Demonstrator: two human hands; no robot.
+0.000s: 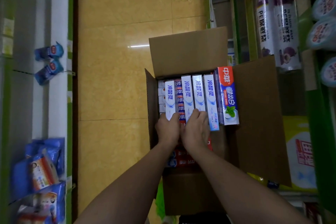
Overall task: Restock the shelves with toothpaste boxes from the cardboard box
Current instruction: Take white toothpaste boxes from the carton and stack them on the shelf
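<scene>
Both forearms reach into open brown cardboard box (189, 54) on yellow tiled floor (116, 23). Left hand (168, 129) fingers curled round end of one white-blue toothpaste carton (170, 96); right hand (196, 129) gripping ends of two more white-blue cartons (192, 92). Red-topped blue toothpaste carton (228, 96) at box's right edge. Green-edged shelves (70, 96) either side.

one open cardboard box (189, 54). four white toothpaste boxes (187, 94) with blue lettering stand in it, plus one red-topped toothpaste box (228, 96). two purple-labelled plastic wrap rolls (263, 18) on the right shelf. two small blue packs (49, 52) on the left shelf.
</scene>
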